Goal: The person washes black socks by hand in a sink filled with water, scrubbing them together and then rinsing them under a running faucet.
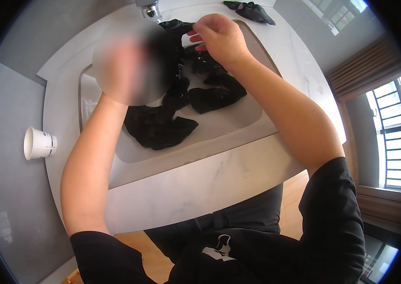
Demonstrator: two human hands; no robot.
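cloths (217, 99): black | countertop (200, 184): white, grey-veined | basin (229, 124): grey-beige | curtain (363, 66): brown

2 forearms (91, 151) extend; left hand (125, 61) is blurred; right fingers (203, 27) curl.

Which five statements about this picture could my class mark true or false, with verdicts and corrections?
1. A white cup is left of the sink basin. True.
2. Everything in the basin is white. False: black cloth lies in it.
3. A dark bundle lies on the counter beyond the basin. True.
4. The tap is at the basin's near edge. False: the chrome tap is at its far side.
5. Both hands rest on the counter. False: the right hand and the blurred left hand are over the basin.
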